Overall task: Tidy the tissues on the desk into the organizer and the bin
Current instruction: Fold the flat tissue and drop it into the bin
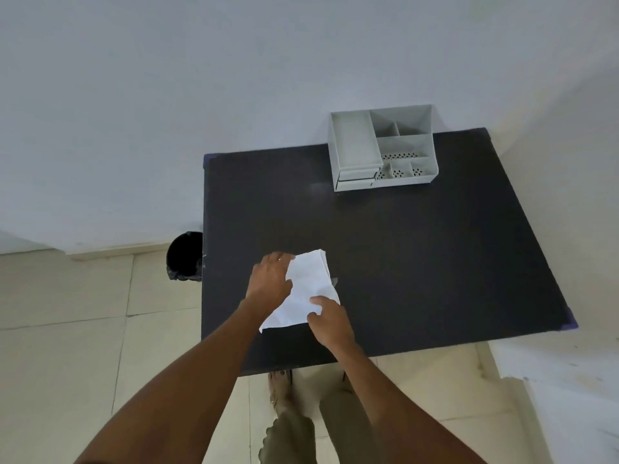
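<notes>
White tissue [306,289] lay on the desk [418,262] near its front edge, long axis running near-left to far-right; left hand [269,279] pressed its far-left edge; right hand [330,321] pinched its near-right edge.

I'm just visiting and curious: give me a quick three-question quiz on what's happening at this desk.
1. True or false: both hands touch the white tissue.
2. Where is the black bin? A) on the desk B) on the floor, left of the desk C) behind the organizer
3. Fill in: the grey organizer stands at the desk's ___ edge, against the wall.

Key: 1 true: the left hand and right hand both rest on it. 2 B. 3 far.
</notes>
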